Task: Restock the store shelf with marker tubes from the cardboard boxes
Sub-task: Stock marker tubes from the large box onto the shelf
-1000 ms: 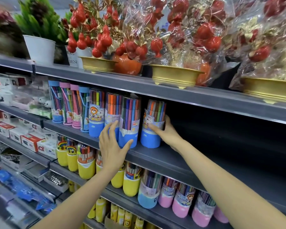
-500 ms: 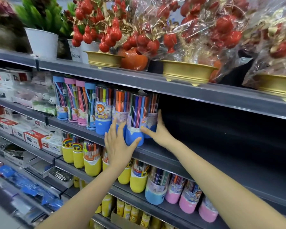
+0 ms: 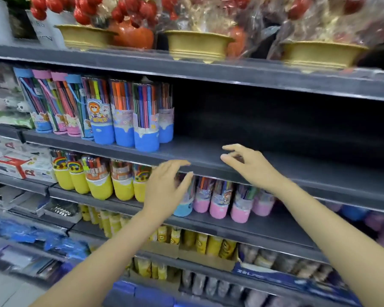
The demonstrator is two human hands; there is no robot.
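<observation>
Several blue-based marker tubes (image 3: 146, 120) stand in a tight row on the left part of the dark grey middle shelf (image 3: 275, 167). The rightmost tube (image 3: 166, 116) sits a little behind the others. My left hand (image 3: 166, 187) hovers below the shelf's front edge with fingers spread and nothing in it. Over the front edge, right of the tubes, my right hand (image 3: 248, 165) is also empty with fingers loosely apart. Neither hand touches a tube. No cardboard box of tubes is visible.
The middle shelf right of the tubes is bare. Yellow-based tubes (image 3: 100, 180) and pink-based tubes (image 3: 220, 202) fill the shelf below. Gold bowls (image 3: 197, 44) with wrapped red fruit decorations stand on the top shelf. Boxed stationery (image 3: 13, 165) lies at left.
Both hands have let go of the blue tubes and drawn back toward the shelf's front edge. The last tube now stands tucked in at the row's right end. The camera has tilted down.
</observation>
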